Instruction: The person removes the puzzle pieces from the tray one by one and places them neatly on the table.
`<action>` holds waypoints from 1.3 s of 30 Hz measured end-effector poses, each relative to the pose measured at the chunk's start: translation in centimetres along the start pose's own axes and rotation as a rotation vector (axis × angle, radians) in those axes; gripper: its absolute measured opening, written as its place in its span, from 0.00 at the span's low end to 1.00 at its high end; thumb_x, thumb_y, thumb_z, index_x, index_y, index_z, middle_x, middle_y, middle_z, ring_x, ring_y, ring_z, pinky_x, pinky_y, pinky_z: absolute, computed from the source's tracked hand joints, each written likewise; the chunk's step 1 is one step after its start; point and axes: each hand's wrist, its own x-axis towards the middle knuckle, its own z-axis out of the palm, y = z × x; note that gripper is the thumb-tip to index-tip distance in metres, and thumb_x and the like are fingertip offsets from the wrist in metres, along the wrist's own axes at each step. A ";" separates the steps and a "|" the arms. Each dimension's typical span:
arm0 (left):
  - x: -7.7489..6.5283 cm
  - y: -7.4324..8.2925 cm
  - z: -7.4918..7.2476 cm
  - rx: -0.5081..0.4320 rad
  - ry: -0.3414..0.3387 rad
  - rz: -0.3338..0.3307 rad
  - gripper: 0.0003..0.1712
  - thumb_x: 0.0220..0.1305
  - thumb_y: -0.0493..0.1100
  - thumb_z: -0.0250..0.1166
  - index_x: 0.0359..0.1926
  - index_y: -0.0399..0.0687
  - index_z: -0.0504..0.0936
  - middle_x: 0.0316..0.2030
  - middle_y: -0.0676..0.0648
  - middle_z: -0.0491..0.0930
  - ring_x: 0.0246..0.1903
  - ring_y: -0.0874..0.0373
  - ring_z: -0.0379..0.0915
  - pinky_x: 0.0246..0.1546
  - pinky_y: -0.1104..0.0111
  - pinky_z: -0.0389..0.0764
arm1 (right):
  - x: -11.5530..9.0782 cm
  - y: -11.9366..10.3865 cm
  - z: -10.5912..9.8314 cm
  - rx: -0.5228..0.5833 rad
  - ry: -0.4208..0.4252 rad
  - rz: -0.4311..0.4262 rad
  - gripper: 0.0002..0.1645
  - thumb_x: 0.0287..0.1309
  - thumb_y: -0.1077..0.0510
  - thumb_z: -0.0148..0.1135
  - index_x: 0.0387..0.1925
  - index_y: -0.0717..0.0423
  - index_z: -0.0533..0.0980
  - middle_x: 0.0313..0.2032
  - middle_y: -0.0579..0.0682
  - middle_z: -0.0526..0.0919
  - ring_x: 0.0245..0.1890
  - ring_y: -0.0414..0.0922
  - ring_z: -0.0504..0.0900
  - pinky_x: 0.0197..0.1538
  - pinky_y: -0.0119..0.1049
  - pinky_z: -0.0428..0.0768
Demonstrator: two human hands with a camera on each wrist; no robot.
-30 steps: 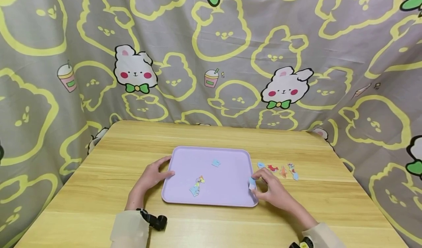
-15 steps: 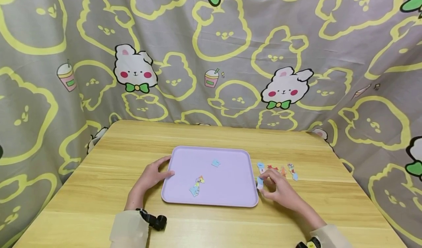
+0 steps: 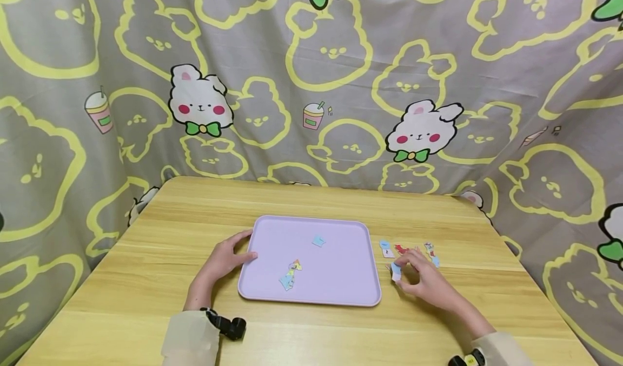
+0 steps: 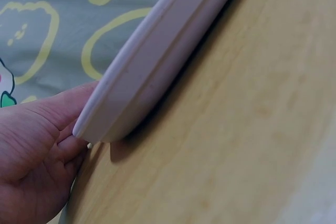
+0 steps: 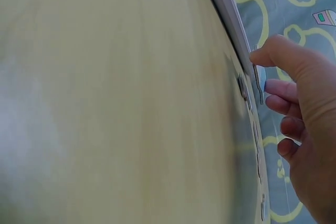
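Note:
My left hand (image 3: 227, 257) grips the left rim of a lavender tray (image 3: 336, 279), thumb over the edge; the left wrist view shows its fingers at the tray's outer wall. Between thumb and fingers my right hand (image 3: 428, 280) pinches a blue-and-white puzzle piece (image 3: 396, 272), just right of the tray. Edge-on, the same puzzle piece (image 5: 258, 83) appears thin in the right wrist view. A pale blue puzzle piece (image 3: 318, 240) lies toward the tray's back. Nearer the front, a small cluster of puzzle pieces (image 3: 287, 281) shows blue and yellow.
Right of the tray, several loose puzzle pieces lie on the wooden table (image 3: 311, 333), among them a blue-and-white piece (image 3: 386, 248) and a red piece (image 3: 402, 249). My right hand partly covers this group. A patterned curtain (image 3: 272, 106) hangs behind the table.
My right hand has moved right with the pinched puzzle piece, from over the tray's right rim to beside the loose pieces. The left hand and tray have stayed put.

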 end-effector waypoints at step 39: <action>0.1 -0.1 -0.1 0.004 -0.006 -0.012 0.39 0.64 0.49 0.66 0.73 0.48 0.63 0.73 0.35 0.59 0.73 0.34 0.49 0.72 0.40 0.55 | 0.4 2.3 -2.6 -0.139 -0.171 -0.101 0.20 0.41 0.62 0.76 0.39 0.52 0.79 0.40 0.41 0.77 0.41 0.37 0.74 0.44 0.37 0.80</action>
